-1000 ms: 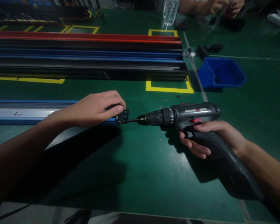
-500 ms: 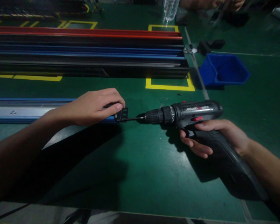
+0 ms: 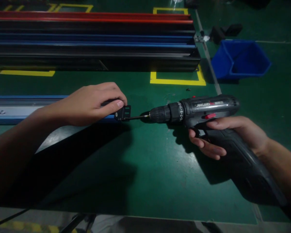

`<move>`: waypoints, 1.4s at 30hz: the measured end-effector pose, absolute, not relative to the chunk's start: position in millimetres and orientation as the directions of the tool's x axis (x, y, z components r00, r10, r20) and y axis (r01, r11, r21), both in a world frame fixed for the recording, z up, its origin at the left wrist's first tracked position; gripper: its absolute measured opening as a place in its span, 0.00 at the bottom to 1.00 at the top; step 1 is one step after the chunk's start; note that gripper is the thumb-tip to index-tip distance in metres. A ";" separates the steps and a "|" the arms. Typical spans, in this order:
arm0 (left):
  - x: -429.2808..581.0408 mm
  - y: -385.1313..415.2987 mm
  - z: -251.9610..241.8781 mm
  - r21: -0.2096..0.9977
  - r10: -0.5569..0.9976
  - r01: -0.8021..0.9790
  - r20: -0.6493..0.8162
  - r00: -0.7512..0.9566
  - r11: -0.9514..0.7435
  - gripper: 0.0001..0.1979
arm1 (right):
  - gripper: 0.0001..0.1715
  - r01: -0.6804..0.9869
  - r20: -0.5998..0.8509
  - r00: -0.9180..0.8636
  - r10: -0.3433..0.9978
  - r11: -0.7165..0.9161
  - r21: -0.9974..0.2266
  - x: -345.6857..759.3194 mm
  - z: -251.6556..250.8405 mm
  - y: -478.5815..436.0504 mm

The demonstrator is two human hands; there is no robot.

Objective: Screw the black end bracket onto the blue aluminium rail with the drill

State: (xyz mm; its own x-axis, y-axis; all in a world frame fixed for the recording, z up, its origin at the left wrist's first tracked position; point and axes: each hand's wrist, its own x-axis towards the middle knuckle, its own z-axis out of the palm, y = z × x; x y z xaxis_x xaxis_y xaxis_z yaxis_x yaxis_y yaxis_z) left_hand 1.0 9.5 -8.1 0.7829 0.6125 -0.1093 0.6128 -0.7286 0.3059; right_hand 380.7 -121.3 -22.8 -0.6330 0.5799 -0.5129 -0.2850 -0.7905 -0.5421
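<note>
Beyond the drill (image 3: 210, 108), a blue bin (image 3: 251, 69) and probably a screw (image 3: 188, 89)

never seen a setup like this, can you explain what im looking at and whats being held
There is no robot here: these are a person's two bare hands, seen by a camera worn on the head, looking forward and down. The left hand holds a black slotted bracket at the end of a blue-edged bar. The right hand grips a cordless drill, its bit pointing at the bracket's lower edge; contact is hard to confirm. On the green table, farther away, lie long red, blue and black bars, with a blue bin to their right.
</note>
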 end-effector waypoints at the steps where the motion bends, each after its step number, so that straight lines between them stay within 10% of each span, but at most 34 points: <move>1: 1.6 9.0 -7.1 0.301 0.613 0.615 -0.116 0.782 -0.728 0.23 | 0.17 -0.276 -0.522 -0.627 0.578 -0.792 -0.545 380.6 -22.3 -121.0; 42: -0.7 11.7 -13.1 0.395 0.581 0.557 -0.069 0.811 -0.730 0.23 | 0.22 -0.363 -0.336 -0.730 0.595 -0.754 -0.547 388.6 -43.7 -124.7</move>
